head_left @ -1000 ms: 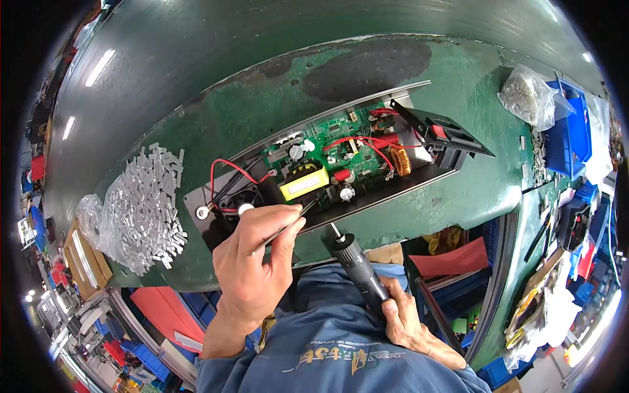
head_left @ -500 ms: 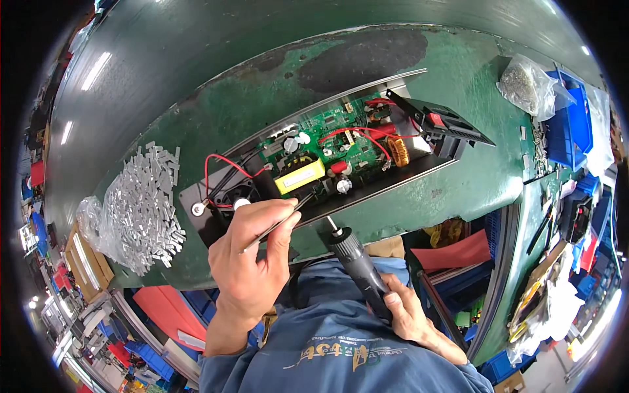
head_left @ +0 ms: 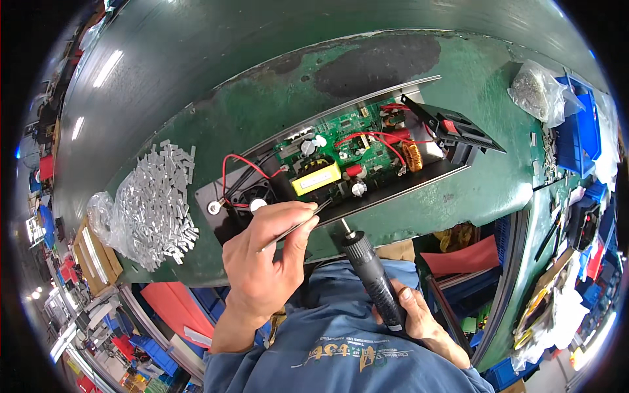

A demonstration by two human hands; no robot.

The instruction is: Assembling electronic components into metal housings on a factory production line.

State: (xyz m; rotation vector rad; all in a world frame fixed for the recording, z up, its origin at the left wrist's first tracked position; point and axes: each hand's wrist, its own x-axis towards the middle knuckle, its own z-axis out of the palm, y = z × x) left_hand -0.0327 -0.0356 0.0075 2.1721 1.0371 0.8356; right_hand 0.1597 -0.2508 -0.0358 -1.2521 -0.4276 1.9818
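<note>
Near the tabletop's [head_left: 485,190] front edge, the left hand's grip [head_left: 265,252] pinches tweezers [head_left: 288,234] over the case [head_left: 406,190], the right hand's grip [head_left: 416,314] wraps a driver [head_left: 373,275]; steady tips best spare the board [head_left: 378,159].

Cannot see the near left part of the dark chassis [head_left: 406,185] behind the left hand [head_left: 265,268], nor most fingers of the right hand [head_left: 419,321] behind the screwdriver [head_left: 375,278]. Cannot make out the tips of the tweezers [head_left: 285,236], or the small metal bits [head_left: 549,156] near the right edge of the workbench [head_left: 485,196]. Can see the blue shirt [head_left: 327,373] only in part, cut off below.
</note>
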